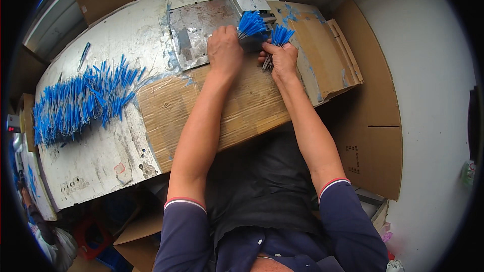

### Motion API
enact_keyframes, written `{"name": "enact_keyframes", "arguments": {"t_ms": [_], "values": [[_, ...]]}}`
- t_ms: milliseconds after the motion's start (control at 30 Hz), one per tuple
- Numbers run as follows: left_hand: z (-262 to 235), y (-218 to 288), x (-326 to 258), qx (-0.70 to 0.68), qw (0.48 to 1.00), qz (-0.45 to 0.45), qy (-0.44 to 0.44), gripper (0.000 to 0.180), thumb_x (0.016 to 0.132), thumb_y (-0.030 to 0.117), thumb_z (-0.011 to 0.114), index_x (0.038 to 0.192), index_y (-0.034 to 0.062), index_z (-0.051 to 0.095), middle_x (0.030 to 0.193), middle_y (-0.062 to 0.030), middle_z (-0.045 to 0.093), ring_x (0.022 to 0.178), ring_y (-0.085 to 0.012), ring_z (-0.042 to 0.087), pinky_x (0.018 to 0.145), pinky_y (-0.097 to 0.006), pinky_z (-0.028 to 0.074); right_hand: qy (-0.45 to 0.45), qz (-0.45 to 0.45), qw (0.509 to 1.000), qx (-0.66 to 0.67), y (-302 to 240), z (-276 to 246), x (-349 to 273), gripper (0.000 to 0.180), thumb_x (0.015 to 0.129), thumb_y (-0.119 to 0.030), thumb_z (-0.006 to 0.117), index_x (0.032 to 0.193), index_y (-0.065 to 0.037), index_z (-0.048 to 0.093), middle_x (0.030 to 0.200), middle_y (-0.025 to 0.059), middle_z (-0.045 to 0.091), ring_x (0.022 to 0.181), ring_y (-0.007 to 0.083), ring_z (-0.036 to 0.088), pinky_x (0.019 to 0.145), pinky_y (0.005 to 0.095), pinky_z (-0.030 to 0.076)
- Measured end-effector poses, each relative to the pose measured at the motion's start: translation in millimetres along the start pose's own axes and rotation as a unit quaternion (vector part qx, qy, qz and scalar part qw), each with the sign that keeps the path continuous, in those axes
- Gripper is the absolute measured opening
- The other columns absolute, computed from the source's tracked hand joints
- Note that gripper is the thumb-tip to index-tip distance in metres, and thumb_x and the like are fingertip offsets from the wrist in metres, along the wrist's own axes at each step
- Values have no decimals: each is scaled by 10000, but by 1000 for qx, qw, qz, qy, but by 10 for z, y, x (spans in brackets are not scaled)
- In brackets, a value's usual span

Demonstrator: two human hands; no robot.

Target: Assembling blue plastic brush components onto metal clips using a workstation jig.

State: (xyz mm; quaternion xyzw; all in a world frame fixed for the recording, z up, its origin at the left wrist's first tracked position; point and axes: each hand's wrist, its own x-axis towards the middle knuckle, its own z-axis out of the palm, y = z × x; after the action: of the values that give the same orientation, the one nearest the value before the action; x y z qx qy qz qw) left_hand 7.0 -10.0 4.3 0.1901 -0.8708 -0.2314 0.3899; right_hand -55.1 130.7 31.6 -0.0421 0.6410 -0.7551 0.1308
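"How do the hands look on your feed?"

"I see the left hand closed around the stems of one blue-tipped bundle, its fingertips hidden from me. The right hand grips a second bundle, thin stems poking out below."

"And where are the bundles?"

"Side by side, just in front of a metal box. I've also got a loose blue pile at left on the worktop."

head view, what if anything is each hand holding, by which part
Left hand: a bunch of thin blue-tipped grey stalks, apparently by the grey stems. Right hand: a similar bunch, around its middle, grey ends below.
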Motion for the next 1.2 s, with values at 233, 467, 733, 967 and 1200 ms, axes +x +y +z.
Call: {"name": "enact_keyframes", "arguments": {"t_ms": [233, 467, 733, 967, 1200], "values": [[-37, -10, 12, -25, 992, -106, 58, 106, 837, 21, 596, 939, 36, 618, 942, -166, 649, 911, -385, 637, 798, -489, 505, 32, 7, 999, -19, -4, 113, 64, 153, 822, 70, 705, 867, -7, 581, 728, 94, 646, 536, 174, 638, 428, 313, 548], [-37, -21, 25, -66, 987, -116, 87, 122, 831, 23, 641, 947, 47, 608, 930, -157, 647, 921, -389, 636, 793, -493, 502, 51, 13, 998, -43, -25, 182, 138, 163, 817, 81, 709, 858, 4, 571, 727, 102, 643, 530, 188, 640, 406, 325, 543], [-65, -26, 13, -72, 991, -113, 28, 93, 834, 62, 646, 924, 44, 632, 918, -168, 678, 921, -392, 640, 815, -507, 490, -10, 0, 999, 44, 56, 55, 158, 96, 845, -2, 729, 866, 12, 637, 738, 107, 682, 544, 188, 662, 470, 319, 583], [-68, -39, 35, -68, 995, -72, 3, 138, 896, 186, 676, 950, 59, 664, 891, -217, 703, 892, -443, 668, 772, -542, 493, -42, 19, 997, 65, 1, -25, 152, 71, 846, -4, 723, 857, 18, 656, 750, 120, 696, 573, 205, 681, 495, 327, 594], [-58, -30, 20, -61, 997, -56, -8, 97, 836, 85, 626, 922, 56, 660, 880, -212, 699, 895, -435, 664, 784, -538, 492, 3, 20, 995, 95, -28, 15, 71, 103, 810, 51, 708, 892, 31, 649, 740, 124, 682, 565, 225, 677, 506, 350, 608]]}}
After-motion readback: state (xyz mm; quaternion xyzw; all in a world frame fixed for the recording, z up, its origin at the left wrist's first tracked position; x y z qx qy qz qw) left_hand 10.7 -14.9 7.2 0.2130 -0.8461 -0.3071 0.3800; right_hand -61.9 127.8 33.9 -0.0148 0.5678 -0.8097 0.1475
